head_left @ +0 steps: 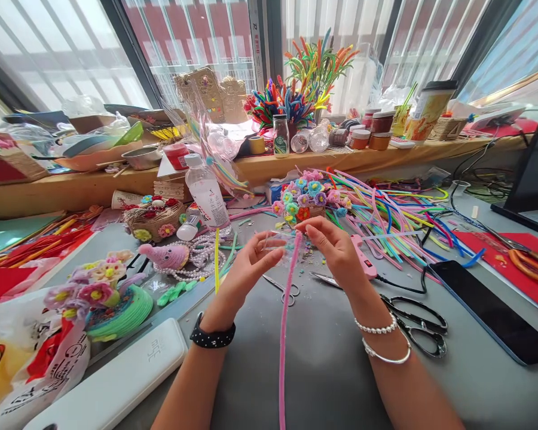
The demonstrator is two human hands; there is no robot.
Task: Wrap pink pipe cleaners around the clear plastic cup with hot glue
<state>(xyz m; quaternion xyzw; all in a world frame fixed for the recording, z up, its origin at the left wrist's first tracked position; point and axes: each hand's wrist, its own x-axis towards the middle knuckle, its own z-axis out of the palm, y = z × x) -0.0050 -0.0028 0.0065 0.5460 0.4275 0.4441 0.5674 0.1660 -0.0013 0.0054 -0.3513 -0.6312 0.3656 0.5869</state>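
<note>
My left hand (247, 267) and my right hand (335, 248) meet above the grey table, both pinching the top end of a long pink pipe cleaner (286, 322). The pipe cleaner hangs down between my wrists toward the bottom edge of the view. A small clear piece, hard to make out, seems to sit between my fingertips at its top. Just behind my hands stands a little basket of pastel pipe-cleaner flowers (305, 197). Small scissors (283, 288) lie on the table under my hands.
A heap of coloured pipe cleaners (394, 215) spreads to the right. Black scissors (424, 331), a phone (488, 310) and a pink glue gun (363, 257) lie right. Left: a water bottle (207, 194), flower baskets (155, 218), a white case (116, 376). The windowsill (72, 185) is crowded.
</note>
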